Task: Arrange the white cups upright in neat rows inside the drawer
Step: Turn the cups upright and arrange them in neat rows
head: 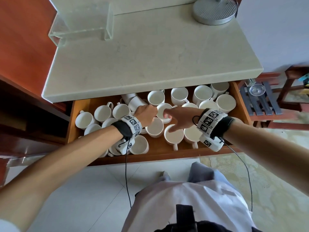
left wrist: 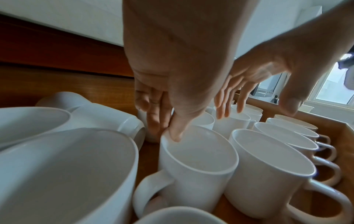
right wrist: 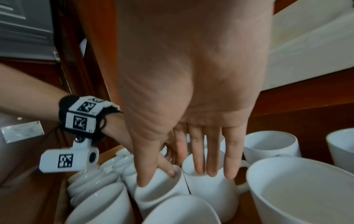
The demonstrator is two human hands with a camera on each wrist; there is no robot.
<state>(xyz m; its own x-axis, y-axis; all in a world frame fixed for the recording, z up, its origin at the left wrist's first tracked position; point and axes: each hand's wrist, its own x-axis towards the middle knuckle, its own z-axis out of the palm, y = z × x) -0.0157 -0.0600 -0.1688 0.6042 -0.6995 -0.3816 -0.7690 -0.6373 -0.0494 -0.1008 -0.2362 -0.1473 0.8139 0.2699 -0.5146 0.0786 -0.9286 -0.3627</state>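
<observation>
An open wooden drawer point(head: 158, 156) holds several white cups, most upright, in loose rows. Two cups point(head: 133, 101) lie on their sides at the back left, also seen in the left wrist view point(left wrist: 107, 119). My left hand point(head: 147, 114) pinches the rim of a middle cup point(left wrist: 197, 151), thumb inside and fingers point(left wrist: 153, 121) outside; that cup leans a little. My right hand point(head: 173, 118) hovers palm down just to its right, fingers point(right wrist: 210, 159) straight over a neighbouring cup point(right wrist: 210, 186). Its thumb hangs beside the pinched cup point(right wrist: 159, 191).
A pale stone countertop point(head: 133, 64) overhangs the drawer's back rows. On it stand a clear acrylic holder point(head: 83, 22) and a round metal base point(head: 215, 10). A wooden rack with a glass bowl point(head: 257, 89) stands right of the drawer. Wrist-camera cables hang in front.
</observation>
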